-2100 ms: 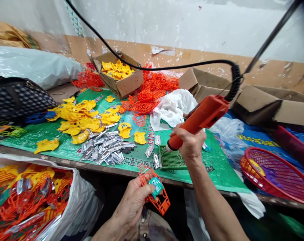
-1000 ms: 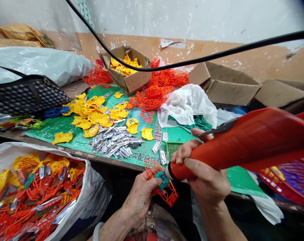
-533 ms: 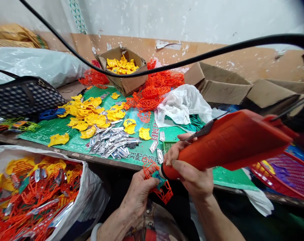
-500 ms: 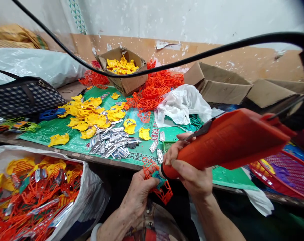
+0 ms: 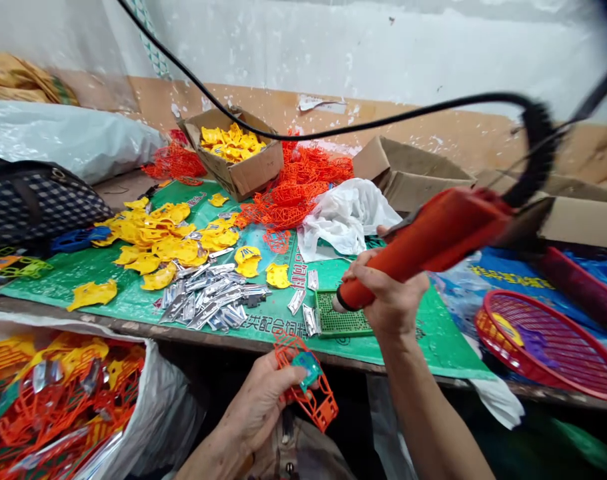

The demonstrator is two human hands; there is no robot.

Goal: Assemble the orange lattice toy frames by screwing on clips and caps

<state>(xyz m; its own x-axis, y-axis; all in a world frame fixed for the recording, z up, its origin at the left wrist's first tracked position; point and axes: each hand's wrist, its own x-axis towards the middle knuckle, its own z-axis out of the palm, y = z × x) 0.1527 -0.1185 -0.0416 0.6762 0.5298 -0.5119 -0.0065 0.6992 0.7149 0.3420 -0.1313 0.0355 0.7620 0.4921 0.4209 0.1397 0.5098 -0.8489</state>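
Low in front of the table edge, my left hand [image 5: 258, 393] pinches an orange plastic lattice frame [image 5: 325, 412] with a teal plastic part [image 5: 307, 369] set in it. The thumb lies on the teal part. My right hand [image 5: 391, 300] is wrapped round a red electric screwdriver [image 5: 428, 233], its nose pointing down and left over a green perforated tray [image 5: 343, 323]. Whether the tip touches the tray I cannot tell. Small silver plates [image 5: 311, 320] lie left of the tray, and a heap of silver plates [image 5: 213, 293] lies further left.
Yellow parts [image 5: 166, 233] are piled on the green sheet [image 5: 278, 310]. Behind stand a carton of yellow parts [image 5: 256, 175] and orange frames [image 5: 303, 180]. A white sack [image 5: 168, 407] of parts stands lower left, a red basket [image 5: 583, 353] right. A black cable [image 5: 353, 130] hangs across.
The screwdriver has lifted off the teal part and swung up and back over the green tray in my right hand. My left hand keeps the orange frame, slightly lower now.
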